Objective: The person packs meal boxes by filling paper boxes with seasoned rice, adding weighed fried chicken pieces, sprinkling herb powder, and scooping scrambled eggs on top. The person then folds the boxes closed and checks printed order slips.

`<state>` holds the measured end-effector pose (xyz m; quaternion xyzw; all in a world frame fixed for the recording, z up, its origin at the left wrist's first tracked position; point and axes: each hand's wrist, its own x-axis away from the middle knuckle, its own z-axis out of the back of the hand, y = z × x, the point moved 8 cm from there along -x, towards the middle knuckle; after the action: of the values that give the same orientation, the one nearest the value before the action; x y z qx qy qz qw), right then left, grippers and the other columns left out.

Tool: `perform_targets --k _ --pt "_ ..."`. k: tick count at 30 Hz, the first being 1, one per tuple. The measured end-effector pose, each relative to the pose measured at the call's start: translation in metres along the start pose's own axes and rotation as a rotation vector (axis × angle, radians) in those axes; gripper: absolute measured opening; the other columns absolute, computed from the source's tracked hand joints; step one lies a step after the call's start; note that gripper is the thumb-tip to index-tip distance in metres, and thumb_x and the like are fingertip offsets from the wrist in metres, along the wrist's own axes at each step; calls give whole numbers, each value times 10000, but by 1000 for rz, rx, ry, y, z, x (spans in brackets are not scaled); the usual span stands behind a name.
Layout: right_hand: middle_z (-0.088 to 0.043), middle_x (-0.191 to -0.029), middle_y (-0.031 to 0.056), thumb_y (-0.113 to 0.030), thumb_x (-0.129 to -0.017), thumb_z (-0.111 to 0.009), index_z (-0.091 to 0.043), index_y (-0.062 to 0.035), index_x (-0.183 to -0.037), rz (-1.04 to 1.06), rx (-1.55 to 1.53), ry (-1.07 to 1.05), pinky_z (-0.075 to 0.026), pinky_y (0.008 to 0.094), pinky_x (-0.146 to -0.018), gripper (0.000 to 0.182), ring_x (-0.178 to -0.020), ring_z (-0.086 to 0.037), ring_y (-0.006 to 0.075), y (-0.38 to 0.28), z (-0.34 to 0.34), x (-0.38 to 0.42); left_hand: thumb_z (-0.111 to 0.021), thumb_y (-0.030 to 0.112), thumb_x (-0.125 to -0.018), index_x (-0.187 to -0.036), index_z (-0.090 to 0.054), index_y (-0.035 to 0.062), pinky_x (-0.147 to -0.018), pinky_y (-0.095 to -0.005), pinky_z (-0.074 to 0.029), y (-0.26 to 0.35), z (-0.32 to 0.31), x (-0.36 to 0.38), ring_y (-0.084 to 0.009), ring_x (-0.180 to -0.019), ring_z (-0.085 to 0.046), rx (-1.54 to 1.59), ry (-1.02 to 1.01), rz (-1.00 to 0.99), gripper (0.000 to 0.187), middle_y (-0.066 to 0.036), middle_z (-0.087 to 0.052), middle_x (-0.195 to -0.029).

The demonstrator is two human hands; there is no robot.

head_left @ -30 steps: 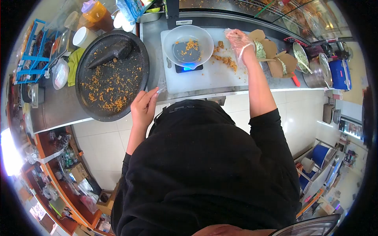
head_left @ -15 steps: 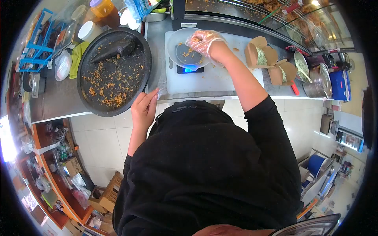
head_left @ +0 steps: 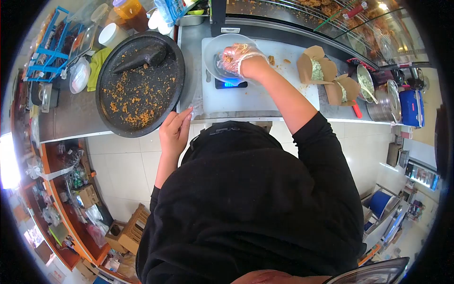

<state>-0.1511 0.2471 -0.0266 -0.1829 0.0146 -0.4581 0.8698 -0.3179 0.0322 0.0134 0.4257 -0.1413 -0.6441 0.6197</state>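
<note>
My right hand [head_left: 239, 59], in a clear plastic glove, is down in a translucent plastic bowl [head_left: 211, 64]. Its fingers are curled, with brownish bits by the fingertips; what they grip is mostly hidden. Under the bowl sits a digital scale [head_left: 231, 85] with a lit blue display, on a white cutting board [head_left: 274, 99]. At the counter's front edge my left hand [head_left: 175, 130] pinches a piece of thin clear plastic [head_left: 196, 105]. Beside it is a wide black stone mortar [head_left: 106, 113] strewn with orange-brown crumbs [head_left: 139, 113], a dark pestle [head_left: 142, 59] lying inside.
Two brown takeaway boxes [head_left: 305, 66] filled with pale green-white food stand right of the board. Past them are a metal bowl [head_left: 364, 78] with a spoon and a steel pot [head_left: 380, 109]. A glass display case [head_left: 283, 23] borders the back; a green cloth [head_left: 97, 66] lies left.
My right hand has moved from the bowl's right rim down and left into it. A brown crumb piece now shows on the board behind it. My left hand keeps its pinch.
</note>
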Motion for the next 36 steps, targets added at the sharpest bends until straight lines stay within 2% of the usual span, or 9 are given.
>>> perform_targets --k 4,13,16,19,22,25,27,33,36 --pt "-621 -981 114 -412 -805 -569 -633 -151 -976 -10 36 21 -486 424 -791 319 -894 -609 329 -4 -1 2 -660 36 -822 -992 -698 60 -478 -276 -345 0 -1 0 -140 -509 -415 14 -5 6 175 -43 -446 -617" --pt "-577 -1161 102 -491 -832 -510 -614 -197 -1134 11 118 -128 -445 406 -910 435 -1044 -568 329 -13 0 10 -642 39 -837 -1000 -697 58 -497 -270 -359 6 -4 -4 -140 -533 -437 -7 -37 20 173 -43 -469 -633" --pt "-550 -1270 57 -466 -865 -471 -614 -211 -1152 41 203 39 -432 394 -957 410 -1139 -541 289 -14 10 17 -647 40 -829 -998 -701 67 -486 -274 -357 7 -2 -5 -142 -517 -428 -21 -16 19 179 -42 -458 -621" --pt "-552 -1273 71 -431 -913 -413 -589 -179 -1193 206 120 220 -416 339 -968 415 -1103 -558 271 -3 38 14 -647 35 -827 -1001 -700 68 -486 -274 -357 7 0 -6 -141 -516 -427 -22 -11 36 185 -43 -456 -621" --pt "-584 -1234 77 -356 -952 -380 -527 -133 -1243 -225 -214 322 -435 363 -960 396 -1088 -573 280 64 68 41 -646 31 -825 -1003 -699 68 -485 -274 -357 6 0 -7 -140 -515 -426 -21 7 30 189 -44 -458 -622" --pt "-580 -1236 117 -371 -932 -431 -518 -117 -1246 -451 -44 210 -443 380 -956 412 -1081 -580 298 116 33 66 -647 28 -823 -1001 -700 67 -484 -274 -357 3 -3 -6 -141 -514 -425 -3 12 27 190 -45 -464 -624" --pt "-572 -1220 183 -348 -883 -537 -506 -110 -1255 -761 110 -109 -446 394 -949 442 -1088 -573 334 116 19 98 -649 28 -821 -1000 -700 66 -484 -274 -358 3 -5 -7 -141 -513 -425 2 7 26 190 -46 -468 -624" --pt "-571 -1107 269 -166 -789 -599 -524 -84 -1194 -768 -37 -22 -468 422 -918 420 -1073 -562 390 148 -46 128 -650 30 -817 -995 -702 66 -483 -275 -359 2 -7 -11 -144 -511 -427 -10 -1 29 189 -47 -472 -624" --pt "-583 -1102 241 -148 -794 -560 -556 -75 -1128 -632 -32 89 -472 430 -901 343 -1059 -570 378 138 -32 125 -648 32 -820 -995 -702 68 -483 -276 -359 2 -9 -14 -144 -509 -426 -10 -14 16 188 -47 -471 -625"
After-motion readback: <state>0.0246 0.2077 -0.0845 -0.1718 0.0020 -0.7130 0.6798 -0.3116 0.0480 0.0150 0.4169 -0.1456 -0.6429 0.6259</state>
